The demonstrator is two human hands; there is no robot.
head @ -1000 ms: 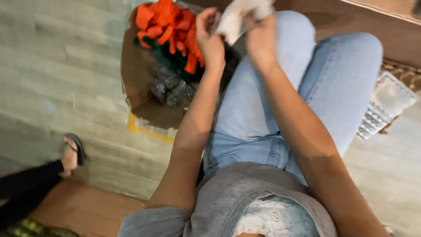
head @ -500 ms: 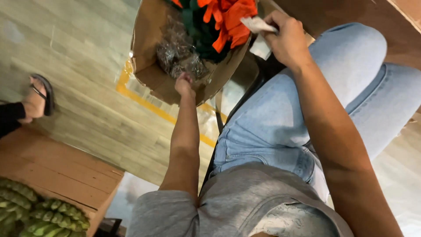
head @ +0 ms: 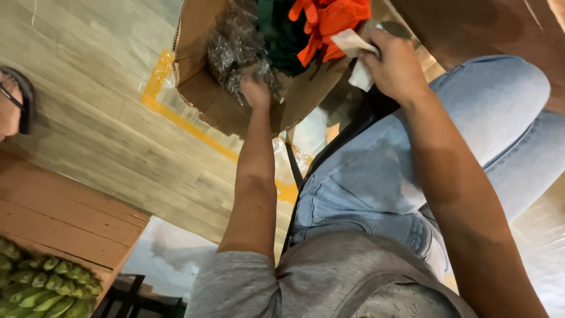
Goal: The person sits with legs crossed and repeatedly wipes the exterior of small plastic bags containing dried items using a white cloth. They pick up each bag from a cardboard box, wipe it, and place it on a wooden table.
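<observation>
1. Pinching a white crumpled sheet (head: 356, 56), likely paper or thin film, the right hand (head: 395, 65) has its grip pressed together on the sheet above the right edge of the cardboard box (head: 194, 35).
2. Left hand (head: 255, 91) reaches into the box, fingers down among the clear crinkled plastic wrappers (head: 232, 44); whether that grip is spread or closed cannot be told, as the fingertips are hidden.
3. Handling judgement: the sheet looks light, limp and easily torn; best taken at an edge with a light pinch. The wrappers look featherlight, slippery and springy; a gathered handful should hold better than a fingertip pinch.
4. Orange fabric items (head: 329, 20), possibly gloves, lie over dark green material (head: 279, 29) in the same box.
5. Box stands on a pale wood-plank floor (head: 88, 106) beside yellow floor tape (head: 176, 115).
6. Person is seated, in blue jeans (head: 376, 176).
7. Wooden bench (head: 53, 218) carries green bananas (head: 41, 288) at lower left; another person's sandalled foot (head: 15, 103) shows at the left edge.
</observation>
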